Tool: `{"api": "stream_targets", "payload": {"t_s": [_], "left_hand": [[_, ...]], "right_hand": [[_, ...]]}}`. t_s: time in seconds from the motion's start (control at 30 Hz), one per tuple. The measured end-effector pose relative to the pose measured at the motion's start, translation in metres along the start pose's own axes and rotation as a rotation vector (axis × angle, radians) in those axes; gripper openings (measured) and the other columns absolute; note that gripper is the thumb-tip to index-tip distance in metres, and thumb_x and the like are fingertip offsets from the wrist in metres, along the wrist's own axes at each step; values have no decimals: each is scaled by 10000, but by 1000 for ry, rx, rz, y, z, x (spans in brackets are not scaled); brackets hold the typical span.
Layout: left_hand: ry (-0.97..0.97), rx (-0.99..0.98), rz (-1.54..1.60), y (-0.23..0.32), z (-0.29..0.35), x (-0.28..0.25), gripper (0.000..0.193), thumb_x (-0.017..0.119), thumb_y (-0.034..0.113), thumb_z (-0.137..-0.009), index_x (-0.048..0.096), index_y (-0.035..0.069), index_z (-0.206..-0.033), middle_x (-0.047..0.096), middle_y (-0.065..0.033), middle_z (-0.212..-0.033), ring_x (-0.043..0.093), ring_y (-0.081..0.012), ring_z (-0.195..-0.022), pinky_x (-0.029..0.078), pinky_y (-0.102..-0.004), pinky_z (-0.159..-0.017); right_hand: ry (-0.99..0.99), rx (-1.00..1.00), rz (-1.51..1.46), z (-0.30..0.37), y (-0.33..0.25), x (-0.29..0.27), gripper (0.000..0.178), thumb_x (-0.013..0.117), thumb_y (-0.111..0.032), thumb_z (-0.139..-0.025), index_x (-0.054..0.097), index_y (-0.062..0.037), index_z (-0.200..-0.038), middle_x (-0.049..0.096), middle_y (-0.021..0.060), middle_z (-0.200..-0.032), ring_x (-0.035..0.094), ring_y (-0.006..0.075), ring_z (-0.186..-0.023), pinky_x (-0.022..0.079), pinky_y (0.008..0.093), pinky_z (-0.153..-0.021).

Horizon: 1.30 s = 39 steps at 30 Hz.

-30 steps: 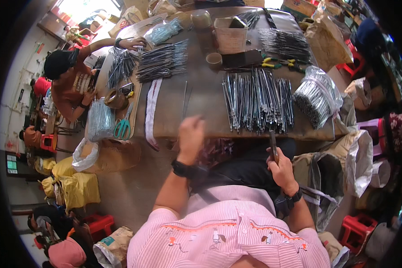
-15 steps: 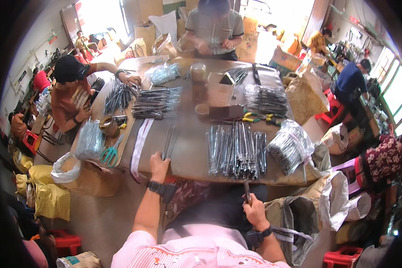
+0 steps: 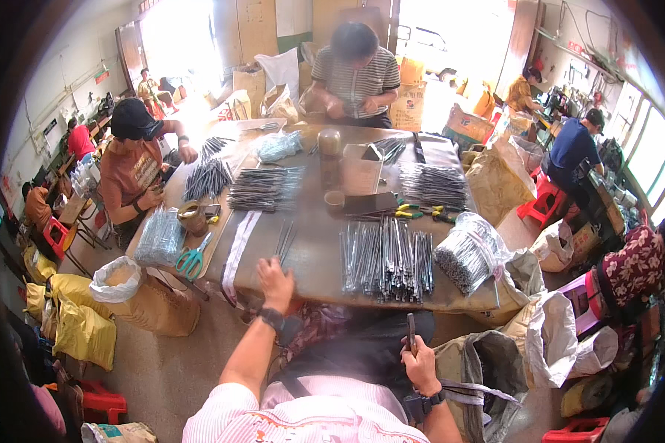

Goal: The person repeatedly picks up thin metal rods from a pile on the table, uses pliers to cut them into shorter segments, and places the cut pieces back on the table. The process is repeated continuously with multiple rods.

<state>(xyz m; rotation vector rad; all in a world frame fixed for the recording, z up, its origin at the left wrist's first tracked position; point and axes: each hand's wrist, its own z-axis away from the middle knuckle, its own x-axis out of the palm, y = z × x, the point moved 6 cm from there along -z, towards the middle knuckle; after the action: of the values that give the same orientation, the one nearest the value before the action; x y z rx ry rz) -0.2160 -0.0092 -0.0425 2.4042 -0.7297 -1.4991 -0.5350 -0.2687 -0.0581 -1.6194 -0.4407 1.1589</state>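
Observation:
My left hand is over the table's near edge, its fingers apart at the near ends of a few thin metal rods lying on the tabletop. My right hand is closed round a dark, narrow hand tool, held upright below the table edge; its exact kind is unclear. Right of centre lies a broad row of dark metal rods. Beside it is a bundle of rods in clear plastic. Farther left, another pile of rods lies beyond a white strip.
Teal scissors, a brown jar and a wrapped bundle occupy the left side. Pliers lie behind the rod row. One co-worker sits at left, another stands opposite. Open sacks stand by my right arm.
My left hand has shifted slightly right, and its fingers have spread from their closed grip on the thin rods. My right hand has lowered a little with the tool. The view has shifted.

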Motion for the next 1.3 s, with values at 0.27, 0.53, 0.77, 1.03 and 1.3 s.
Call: {"api": "stream_targets", "payload": {"t_s": [0.27, 0.53, 0.77, 1.03, 1.3], "left_hand": [[-1051, 594, 631, 139, 158, -7, 610, 644, 352, -891, 454, 30, -1374, 562, -212, -1262, 520, -349, -1175, 419, -415, -1009], [-1247, 378, 1124, 138, 149, -38, 370, 349, 270, -1052, 511, -16, -1222, 620, -133, -1108, 578, -187, -1033, 458, -330, -915], [-1146, 315, 1005, 102, 160, -38, 490, 297, 357, -1057, 524, -23, -1265, 628, -65, -1140, 574, -149, -1056, 424, -310, -987], [-1195, 270, 865, 100, 154, -56, 424, 614, 333, -933, 633, -26, -1156, 685, -93, -1021, 617, -188, -963, 473, -322, -896], [-1216, 297, 560, -15, 160, 19, 433, 675, 341, -865, 658, -34, -1082, 695, -144, -968, 637, -194, -883, 505, -325, -773]], "right_hand": [[141, -329, 291, -12, -68, 7, 427, 625, -105, -761, 534, -67, -1176, 623, 158, -720, 621, 365, -673, 482, 462, -625], [-146, -446, 268, 7, -120, 60, 798, 701, -173, -698, 345, -7, -1392, 644, 237, -1022, 638, 408, -862, 509, 484, -743], [-162, -607, 333, 12, -123, 75, 752, 727, -175, -659, 447, 2, -1333, 599, 193, -1070, 613, 368, -906, 508, 444, -759], [-98, -776, 469, -18, -137, 17, 371, 638, -91, -671, 582, -62, -1036, 570, 144, -858, 587, 349, -808, 498, 438, -713], [-204, -681, 568, -65, -114, 11, 266, 622, -121, -694, 597, -57, -951, 594, 165, -870, 597, 368, -863, 492, 447, -772]]}}
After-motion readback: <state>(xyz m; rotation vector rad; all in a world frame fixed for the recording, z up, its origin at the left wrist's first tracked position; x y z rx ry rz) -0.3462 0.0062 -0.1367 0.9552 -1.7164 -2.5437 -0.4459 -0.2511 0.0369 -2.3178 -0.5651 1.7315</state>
